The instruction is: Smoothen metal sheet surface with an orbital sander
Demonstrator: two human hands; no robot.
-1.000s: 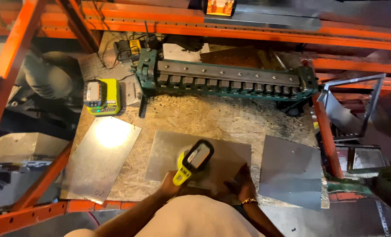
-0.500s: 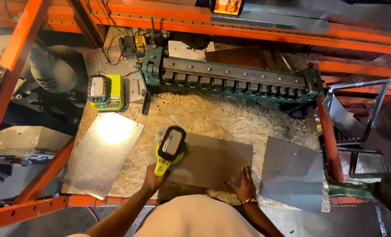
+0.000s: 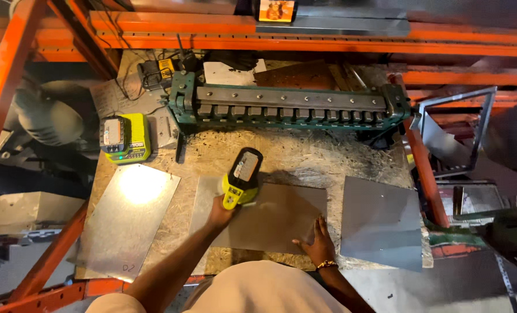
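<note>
Gripping a yellow cordless power tool in the left hand, a person pins a grey sheet-metal panel flat at centre frame with the open right hand, steadying it on the tabletop.

1. Sheet-metal workshop.
2. Green bending brake bolted at the back of a chipboard counter.
3. Cut metal sheets lying flat on it.
4. Battery charger, cordless tool.
5. Orange steel racking all around.
</note>
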